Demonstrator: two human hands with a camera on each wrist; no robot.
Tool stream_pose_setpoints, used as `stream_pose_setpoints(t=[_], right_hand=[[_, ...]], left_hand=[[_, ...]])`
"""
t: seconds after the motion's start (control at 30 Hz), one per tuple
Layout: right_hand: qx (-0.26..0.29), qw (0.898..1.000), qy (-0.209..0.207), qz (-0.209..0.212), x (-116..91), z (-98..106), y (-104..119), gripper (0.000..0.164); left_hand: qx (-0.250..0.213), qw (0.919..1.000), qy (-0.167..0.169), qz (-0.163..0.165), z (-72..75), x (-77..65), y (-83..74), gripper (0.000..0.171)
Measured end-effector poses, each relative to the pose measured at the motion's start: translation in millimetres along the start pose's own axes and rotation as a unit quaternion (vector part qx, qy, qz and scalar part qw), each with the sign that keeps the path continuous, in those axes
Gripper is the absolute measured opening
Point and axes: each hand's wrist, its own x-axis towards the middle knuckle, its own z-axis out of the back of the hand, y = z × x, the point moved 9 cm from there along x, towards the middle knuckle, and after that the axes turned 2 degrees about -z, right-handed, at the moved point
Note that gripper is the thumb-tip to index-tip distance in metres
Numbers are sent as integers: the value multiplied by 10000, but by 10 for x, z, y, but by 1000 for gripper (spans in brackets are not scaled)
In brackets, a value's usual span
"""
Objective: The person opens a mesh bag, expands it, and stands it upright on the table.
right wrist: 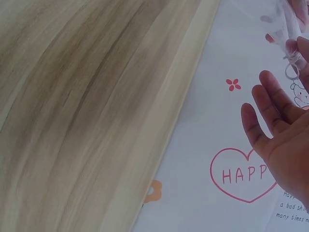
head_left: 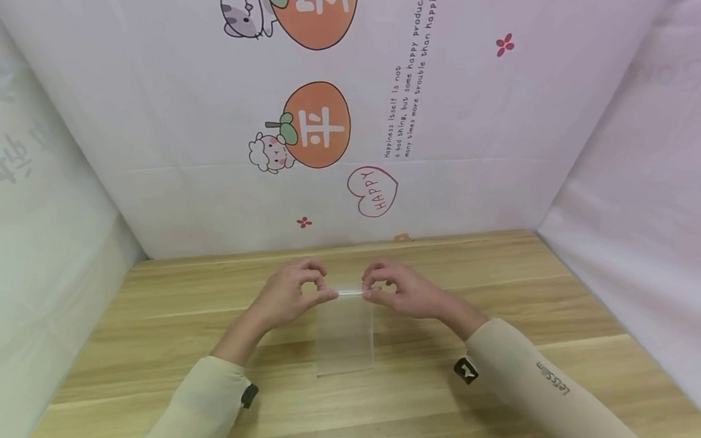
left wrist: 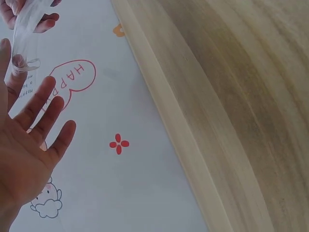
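- Left hand (head_left: 297,292) and right hand (head_left: 408,289) each pinch the upper edge of a clear plastic bag (head_left: 344,340).
- The bag is between them, over the wooden table (head_left: 357,419).
- Right sleeve (head_left: 516,363) — printed "Let'sSlim".
- White backdrop (head_left: 463,192) — a red heart (head_left: 373,191) reads "HAPPY"; nearby lettering (head_left: 409,75) begins "Happiness itself is not a bad thing, but some happy producers".

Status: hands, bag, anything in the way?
Left hand, right hand: both pinching. Clear bag: held by its upper edge, between hands. No obstruction seen.
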Motion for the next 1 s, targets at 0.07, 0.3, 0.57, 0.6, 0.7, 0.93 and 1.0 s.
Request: stream_pose_setpoints(t=[0.07, 0.3, 0.57, 0.6, 0.7, 0.93, 1.0], right_hand=[[-32, 10000, -20, 33, -2, 6, 3, 8], [97, 9994, -192, 255, 5, 19, 73, 7], [969, 9943, -396, -201, -17, 2, 44, 22], [1131, 9921, -441, -332, -24, -3, 20, 30], [1635, 9822, -636, -674, -35, -30, -66, 45], [2648, 9508, -1375, -827, -38, -80, -180, 25], [2839, 9419, -1578, -854, -36, -89, -201, 23]], left_hand=[[86, 10000, 2, -7, 8, 4, -15, 31], [-1142, 9934, 99, 99, -21, -35, 49, 17], [-2134, 9767, -83, 222, -31, -100, 52, 5], [-2246, 9740, -143, 250, -32, -103, 53, 6], [-2560, 9656, -279, 352, -31, -113, 59, 8], [-3218, 9448, -462, 408, -84, -112, 65, 15], [-3458, 9359, -550, 397, -112, -105, 77, 23]])
